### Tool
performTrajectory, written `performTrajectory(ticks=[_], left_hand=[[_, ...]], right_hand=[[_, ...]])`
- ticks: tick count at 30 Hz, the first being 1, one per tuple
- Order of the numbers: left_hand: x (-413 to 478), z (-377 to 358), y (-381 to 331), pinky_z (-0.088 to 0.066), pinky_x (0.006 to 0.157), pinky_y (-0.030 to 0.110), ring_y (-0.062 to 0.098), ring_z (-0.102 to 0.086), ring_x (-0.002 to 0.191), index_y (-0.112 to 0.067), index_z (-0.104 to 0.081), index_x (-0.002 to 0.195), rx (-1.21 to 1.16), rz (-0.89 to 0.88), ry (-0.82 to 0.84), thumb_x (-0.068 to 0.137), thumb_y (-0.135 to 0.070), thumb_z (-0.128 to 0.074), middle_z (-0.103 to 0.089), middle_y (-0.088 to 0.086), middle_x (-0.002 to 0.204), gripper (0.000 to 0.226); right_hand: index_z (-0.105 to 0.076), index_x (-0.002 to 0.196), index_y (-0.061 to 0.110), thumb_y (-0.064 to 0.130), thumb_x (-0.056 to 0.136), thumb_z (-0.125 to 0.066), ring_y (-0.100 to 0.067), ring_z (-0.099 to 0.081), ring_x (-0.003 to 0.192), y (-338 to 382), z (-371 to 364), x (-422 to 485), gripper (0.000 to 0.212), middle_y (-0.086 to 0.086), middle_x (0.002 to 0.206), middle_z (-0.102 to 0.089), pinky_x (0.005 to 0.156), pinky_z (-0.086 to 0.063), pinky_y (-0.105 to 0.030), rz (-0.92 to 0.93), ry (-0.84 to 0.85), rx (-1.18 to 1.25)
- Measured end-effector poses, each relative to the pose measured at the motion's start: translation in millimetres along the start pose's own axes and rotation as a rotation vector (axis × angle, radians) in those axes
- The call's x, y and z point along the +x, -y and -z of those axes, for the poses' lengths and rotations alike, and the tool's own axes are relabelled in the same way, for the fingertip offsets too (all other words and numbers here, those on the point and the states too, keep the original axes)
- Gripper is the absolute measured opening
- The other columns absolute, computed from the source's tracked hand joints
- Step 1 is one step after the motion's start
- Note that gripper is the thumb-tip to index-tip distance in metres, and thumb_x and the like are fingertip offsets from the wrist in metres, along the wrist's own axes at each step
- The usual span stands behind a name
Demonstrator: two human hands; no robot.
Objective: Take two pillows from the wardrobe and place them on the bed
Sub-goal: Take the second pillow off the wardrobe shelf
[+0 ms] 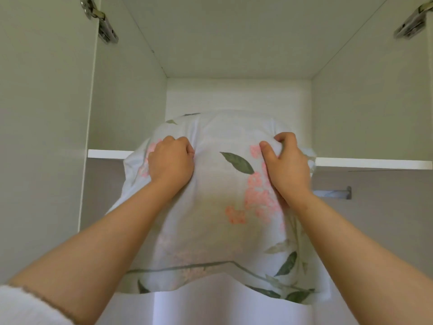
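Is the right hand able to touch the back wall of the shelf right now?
Probably not. The right hand grips the flowery pillow, and the pillow bulges between it and the back wall. Only the gap above the pillow looks free.

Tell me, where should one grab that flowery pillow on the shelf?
Grip the pillow by fistfuls of cover on its front face, left hand and right hand either side of the middle, reaching from the front: it is soft and overhangs the shelf edge.
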State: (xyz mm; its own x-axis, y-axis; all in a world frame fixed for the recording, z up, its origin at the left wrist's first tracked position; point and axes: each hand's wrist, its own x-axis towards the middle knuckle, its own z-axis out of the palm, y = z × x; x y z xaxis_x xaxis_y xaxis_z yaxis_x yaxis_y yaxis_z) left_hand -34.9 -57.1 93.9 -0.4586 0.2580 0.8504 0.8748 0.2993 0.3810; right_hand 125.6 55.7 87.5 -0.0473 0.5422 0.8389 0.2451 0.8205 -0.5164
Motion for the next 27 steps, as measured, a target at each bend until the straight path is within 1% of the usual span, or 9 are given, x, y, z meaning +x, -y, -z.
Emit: performTrajectory(ticks=[3, 4, 6, 9, 11, 14, 17, 22, 27], left_hand=[[-24, -1, 13, -0.040, 0.086, 0.040, 0.034, -0.054, 0.094, -0.008, -0.063, 0.086, -0.074, -0.094, -0.034, 0.089, -0.014, -0.050, -0.061, 0.017, 0.095, 0.015], [-28, 1, 16, -0.041, 0.085, 0.038, 0.032, -0.054, 0.094, -0.009, -0.064, 0.086, -0.110, -0.098, -0.046, 0.089, -0.015, -0.051, -0.063, 0.014, 0.094, 0.014], [-29, 8, 15, -0.040, 0.084, 0.037, 0.030, -0.053, 0.098, -0.015, -0.064, 0.088, -0.154, -0.054, -0.116, 0.087, -0.022, -0.053, -0.065, 0.008, 0.095, 0.012], [-13, 17, 0, -0.034, 0.096, 0.042, 0.032, -0.042, 0.118, -0.024, -0.056, 0.110, -0.148, 0.018, -0.171, 0.081, -0.045, -0.059, -0.055, 0.008, 0.119, 0.036], [4, 19, -10, -0.029, 0.107, 0.046, 0.031, -0.035, 0.128, -0.026, -0.042, 0.127, -0.276, 0.063, -0.076, 0.073, -0.059, -0.062, -0.042, 0.009, 0.136, 0.067], [30, 14, -18, -0.032, 0.109, 0.049, 0.032, -0.040, 0.128, -0.028, -0.029, 0.136, -0.471, 0.118, 0.066, 0.057, -0.071, -0.059, -0.036, 0.007, 0.142, 0.095], [45, 6, -21, -0.036, 0.107, 0.043, 0.032, -0.042, 0.127, -0.029, -0.022, 0.140, -0.584, 0.159, 0.135, 0.063, -0.065, -0.066, -0.032, 0.008, 0.146, 0.096], [58, -1, -14, -0.038, 0.107, 0.047, 0.032, -0.041, 0.130, -0.028, -0.011, 0.144, -0.804, 0.301, 0.155, 0.064, -0.056, -0.073, -0.030, 0.007, 0.149, 0.105], [65, 1, -2, -0.041, 0.102, 0.052, 0.034, -0.046, 0.126, -0.020, -0.002, 0.146, -1.103, 0.487, 0.115, 0.066, -0.045, -0.077, -0.033, 0.009, 0.148, 0.112]], right_hand=[[-0.043, 0.117, 0.018, 0.038, 0.092, -0.049, -0.020, -0.050, 0.064, -13, 9, -24, 0.032, 0.005, 0.069, -0.051, 0.063, -0.029, -0.030, 0.046, -0.030, 0.077], [-0.043, 0.117, 0.018, 0.036, 0.092, -0.050, -0.013, -0.049, 0.060, -18, 11, -34, 0.032, 0.009, 0.068, -0.050, 0.062, -0.026, -0.030, 0.051, -0.033, 0.084], [-0.043, 0.119, 0.018, 0.034, 0.091, -0.053, -0.001, -0.047, 0.061, -27, 13, -52, 0.034, 0.011, 0.087, -0.053, 0.064, -0.026, -0.025, 0.045, -0.022, 0.105], [-0.043, 0.117, 0.023, 0.034, 0.088, -0.058, -0.007, -0.049, 0.064, -38, 11, -70, 0.035, 0.017, 0.093, -0.049, 0.069, -0.032, -0.028, -0.024, -0.018, 0.128], [-0.040, 0.109, 0.029, 0.040, 0.085, -0.060, -0.019, -0.053, 0.074, -43, 8, -71, 0.034, 0.012, 0.088, -0.050, 0.068, -0.035, -0.032, -0.081, -0.051, 0.143], [-0.040, 0.114, 0.023, 0.047, 0.080, -0.059, -0.026, -0.049, 0.104, -43, 7, -59, 0.046, -0.002, 0.109, -0.048, 0.084, -0.039, -0.035, -0.153, -0.157, 0.230], [-0.039, 0.127, 0.016, 0.043, 0.082, -0.061, -0.029, -0.037, 0.123, -32, 13, -43, 0.057, -0.012, 0.131, -0.039, 0.104, -0.030, -0.041, -0.249, -0.237, 0.243], [-0.031, 0.138, 0.024, 0.050, 0.080, -0.060, -0.025, -0.018, 0.137, -27, 15, -27, 0.070, -0.006, 0.147, -0.026, 0.109, -0.020, -0.048, -0.276, -0.266, 0.192], [-0.028, 0.141, 0.028, 0.053, 0.078, -0.061, -0.030, -0.023, 0.137, -22, 21, -18, 0.076, -0.005, 0.150, -0.026, 0.110, -0.018, -0.050, -0.181, -0.268, 0.086]])
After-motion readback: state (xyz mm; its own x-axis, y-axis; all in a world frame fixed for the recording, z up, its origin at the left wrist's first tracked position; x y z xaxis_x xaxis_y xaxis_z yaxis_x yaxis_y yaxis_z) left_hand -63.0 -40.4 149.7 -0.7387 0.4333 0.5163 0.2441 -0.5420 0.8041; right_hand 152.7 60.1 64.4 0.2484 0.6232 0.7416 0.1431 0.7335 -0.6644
